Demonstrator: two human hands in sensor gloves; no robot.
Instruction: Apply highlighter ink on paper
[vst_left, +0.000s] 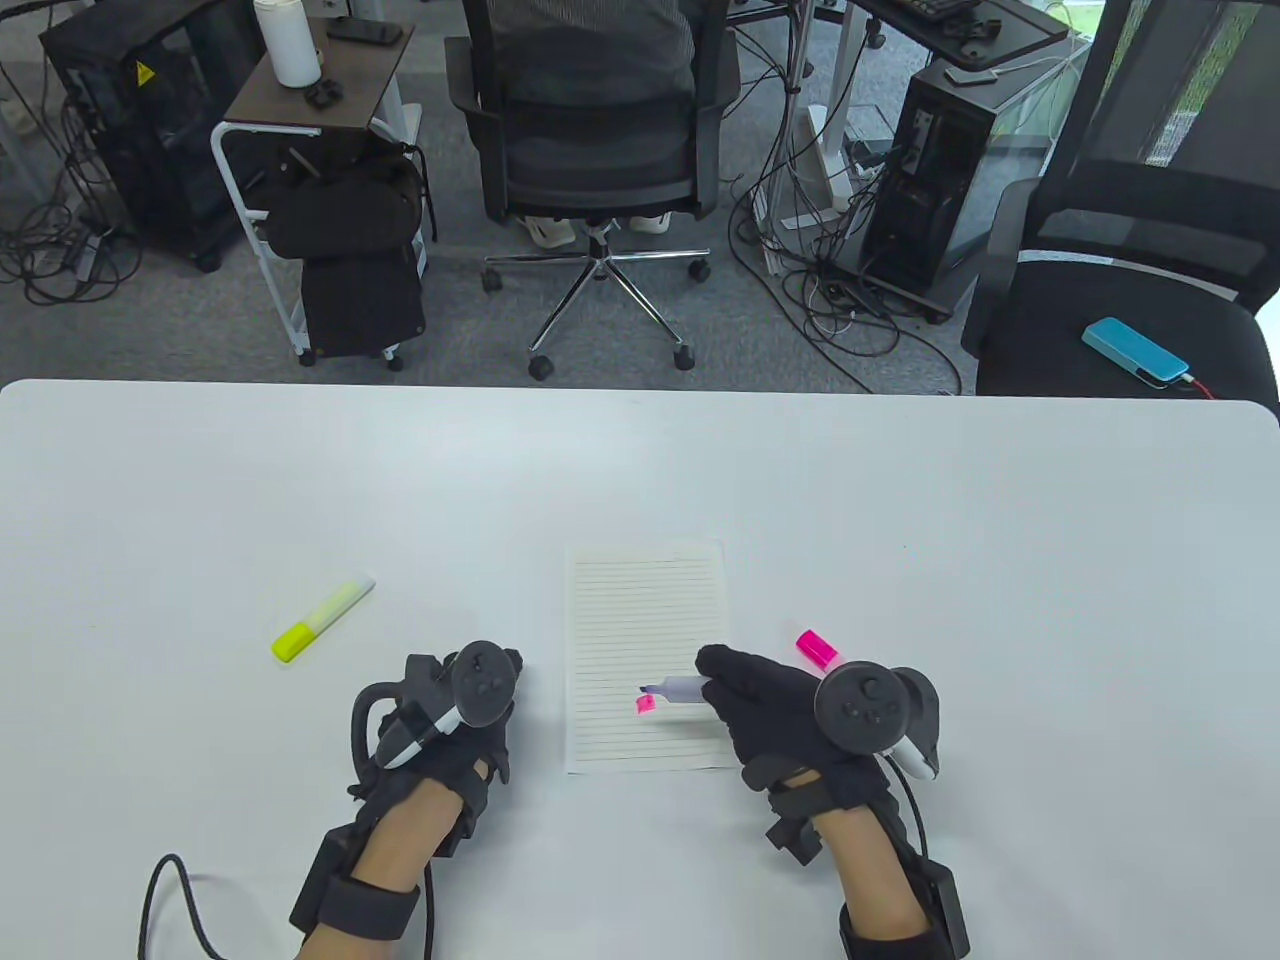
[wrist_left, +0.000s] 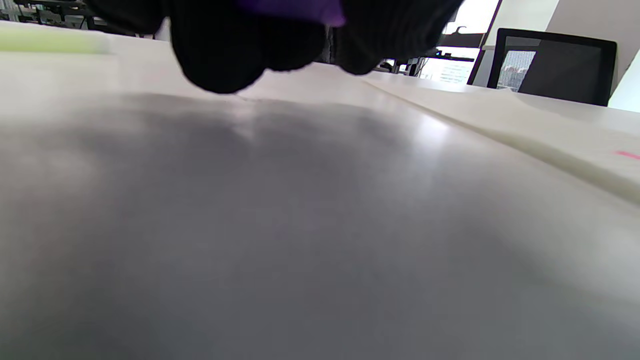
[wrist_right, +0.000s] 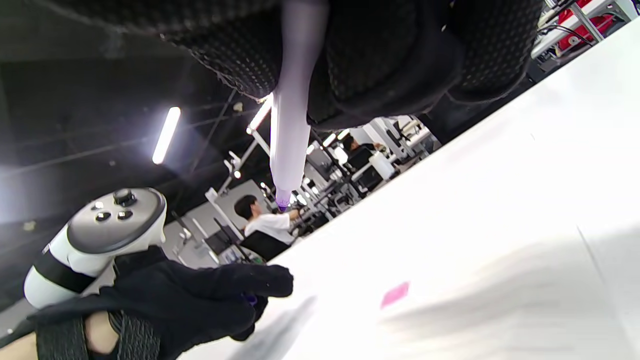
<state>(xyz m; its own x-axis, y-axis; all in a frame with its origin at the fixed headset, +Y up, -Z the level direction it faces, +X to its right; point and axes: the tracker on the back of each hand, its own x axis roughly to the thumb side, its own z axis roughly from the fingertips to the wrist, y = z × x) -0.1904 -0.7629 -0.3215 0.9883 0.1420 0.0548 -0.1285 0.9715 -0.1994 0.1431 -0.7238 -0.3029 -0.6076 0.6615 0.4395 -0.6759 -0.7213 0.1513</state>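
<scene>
A lined paper sheet (vst_left: 645, 610) lies on the white table, with a small pink ink mark (vst_left: 645, 704) near its lower middle. My right hand (vst_left: 722, 680) grips a lavender highlighter (vst_left: 676, 688), uncapped, its purple tip pointing left just above the mark. In the right wrist view the highlighter (wrist_right: 290, 140) hangs from my fingers with its tip off the surface, and the pink mark (wrist_right: 395, 294) is below it. My left hand (vst_left: 497, 690) rests on the table left of the paper, its fingers curled around a small purple piece (wrist_left: 295, 9), seemingly a cap.
A yellow highlighter (vst_left: 322, 618) lies capped to the far left of the paper. A short pink piece (vst_left: 816, 647), a highlighter or its cap, lies just right of the paper, beside my right hand. Office chairs stand beyond the table's far edge (vst_left: 640, 388).
</scene>
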